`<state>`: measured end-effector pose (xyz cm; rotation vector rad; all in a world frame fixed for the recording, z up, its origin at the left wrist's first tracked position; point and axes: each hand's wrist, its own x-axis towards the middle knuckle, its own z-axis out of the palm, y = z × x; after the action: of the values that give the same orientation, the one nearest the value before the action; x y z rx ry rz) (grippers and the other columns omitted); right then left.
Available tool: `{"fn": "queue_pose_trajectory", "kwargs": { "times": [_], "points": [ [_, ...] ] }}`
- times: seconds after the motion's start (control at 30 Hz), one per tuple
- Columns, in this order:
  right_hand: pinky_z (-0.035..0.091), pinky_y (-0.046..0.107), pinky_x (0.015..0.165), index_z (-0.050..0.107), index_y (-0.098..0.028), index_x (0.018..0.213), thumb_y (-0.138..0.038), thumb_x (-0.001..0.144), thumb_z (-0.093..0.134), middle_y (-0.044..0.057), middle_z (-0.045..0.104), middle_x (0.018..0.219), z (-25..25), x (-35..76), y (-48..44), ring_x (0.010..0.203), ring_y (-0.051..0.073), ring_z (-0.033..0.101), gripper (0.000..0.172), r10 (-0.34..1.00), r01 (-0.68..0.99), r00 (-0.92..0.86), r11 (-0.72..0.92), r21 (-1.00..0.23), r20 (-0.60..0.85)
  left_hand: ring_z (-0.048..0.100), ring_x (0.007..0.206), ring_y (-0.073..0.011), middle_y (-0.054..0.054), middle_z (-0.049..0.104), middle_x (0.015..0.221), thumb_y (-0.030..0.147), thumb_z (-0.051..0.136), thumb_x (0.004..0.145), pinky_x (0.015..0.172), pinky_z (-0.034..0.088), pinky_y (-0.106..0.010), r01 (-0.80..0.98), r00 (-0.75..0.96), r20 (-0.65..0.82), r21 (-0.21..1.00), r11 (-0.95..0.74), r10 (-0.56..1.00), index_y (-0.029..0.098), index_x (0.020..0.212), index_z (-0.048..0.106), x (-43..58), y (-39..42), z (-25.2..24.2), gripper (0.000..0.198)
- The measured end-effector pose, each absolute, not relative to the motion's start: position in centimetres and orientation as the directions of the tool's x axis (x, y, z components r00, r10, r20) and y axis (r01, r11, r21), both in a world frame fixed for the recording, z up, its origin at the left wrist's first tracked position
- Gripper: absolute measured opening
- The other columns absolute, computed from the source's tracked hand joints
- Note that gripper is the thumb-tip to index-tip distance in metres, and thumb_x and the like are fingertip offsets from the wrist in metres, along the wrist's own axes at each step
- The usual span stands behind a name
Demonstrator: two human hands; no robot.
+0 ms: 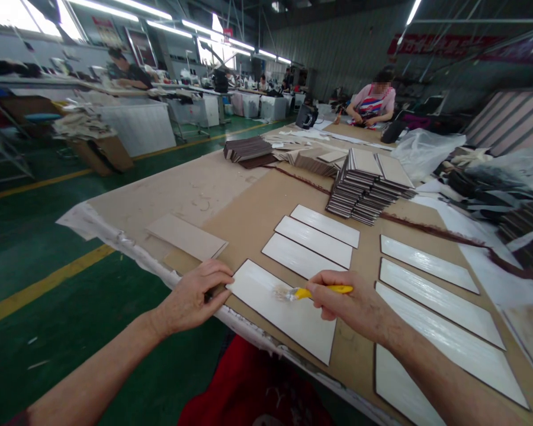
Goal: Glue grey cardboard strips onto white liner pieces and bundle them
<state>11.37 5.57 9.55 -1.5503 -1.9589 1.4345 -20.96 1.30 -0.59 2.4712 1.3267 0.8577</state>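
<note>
My right hand (349, 302) is closed round a yellow-handled brush (311, 291), whose bristles rest on the nearest white rectangular panel (284, 310). My left hand (195, 296) lies with curled fingers on that panel's left end, pinning it to the cardboard-covered table (249, 219). Three more white panels (313, 239) lie in a row just beyond. To the right, several longer white glossy panels (430, 296) lie side by side.
A tall stack of dark-edged panels (366, 186) stands mid-table, with lower piles (249, 149) behind it. A loose tan panel (186, 236) lies at the left. A person in a pink top (373, 103) sits at the far end. Green floor with yellow lines lies left.
</note>
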Motion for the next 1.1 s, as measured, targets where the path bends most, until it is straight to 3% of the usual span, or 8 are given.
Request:
{"fn": "queue_pose_trajectory", "kwargs": {
  "times": [0.43, 0.6, 0.77, 0.9, 1.1],
  "points": [
    [0.041, 0.024, 0.055, 0.071, -0.022, 0.082, -0.047, 0.09, 0.056, -0.001, 0.056, 0.066, 10.9, 18.9, 2.1, 0.06, 0.013, 0.053, 0.031, 0.859, 0.661, -0.328, -0.088, -0.745, -0.393, 0.058, 0.112, -0.0238, -0.009, 0.063, 0.114, 0.024, 0.06, 0.09, 0.1, 0.046, -0.042, 0.726, 0.431, 0.394, 0.383, -0.571, 0.812, 0.021, 0.108, 0.062, -21.4, 1.4, -1.3, 0.018],
    [0.043, 0.026, 0.057, 0.07, -0.022, 0.079, -0.05, 0.088, 0.057, 0.0, 0.058, 0.063, 11.7, 20.0, 1.7, 0.06, 0.016, 0.056, 0.032, 0.868, 0.688, -0.288, -0.107, -0.718, -0.406, 0.058, 0.111, -0.0232, -0.009, 0.063, 0.112, 0.021, 0.061, 0.089, 0.098, 0.047, -0.041, 0.713, 0.428, 0.418, 0.389, -0.583, 0.802, 0.02, 0.108, 0.062, -21.3, 1.5, -1.3, 0.018],
    [0.048, 0.028, 0.061, 0.072, -0.021, 0.088, -0.056, 0.086, 0.059, 0.003, 0.067, 0.073, 11.6, 16.7, 2.6, 0.061, 0.016, 0.061, 0.037, 0.913, 0.537, -0.286, -0.099, -0.838, -0.291, 0.058, 0.108, -0.0218, -0.008, 0.064, 0.11, 0.018, 0.061, 0.089, 0.096, 0.047, -0.039, 0.69, 0.416, 0.419, 0.432, -0.58, 0.807, 0.02, 0.106, 0.062, -21.2, 1.5, -0.9, 0.018],
    [0.051, 0.027, 0.066, 0.073, -0.023, 0.098, -0.051, 0.088, 0.06, 0.003, 0.071, 0.081, 10.0, 11.9, 3.9, 0.068, 0.016, 0.066, 0.033, 0.905, 0.395, -0.364, -0.065, -0.916, -0.222, 0.058, 0.107, -0.021, -0.007, 0.064, 0.109, 0.018, 0.061, 0.089, 0.096, 0.047, -0.039, 0.677, 0.408, 0.412, 0.462, -0.573, 0.815, 0.02, 0.105, 0.061, -21.2, 1.5, -0.8, 0.016],
    [0.051, 0.023, 0.061, 0.073, -0.021, 0.09, -0.04, 0.087, 0.06, 0.001, 0.069, 0.079, 8.4, 6.2, 5.1, 0.066, 0.014, 0.065, 0.023, 0.853, 0.372, -0.47, -0.041, -0.927, -0.226, 0.059, 0.106, -0.0207, -0.008, 0.064, 0.108, 0.019, 0.062, 0.089, 0.094, 0.049, -0.039, 0.671, 0.397, 0.392, 0.492, -0.554, 0.83, 0.021, 0.105, 0.062, -21.2, 1.5, -0.8, 0.016]
  ]
}}
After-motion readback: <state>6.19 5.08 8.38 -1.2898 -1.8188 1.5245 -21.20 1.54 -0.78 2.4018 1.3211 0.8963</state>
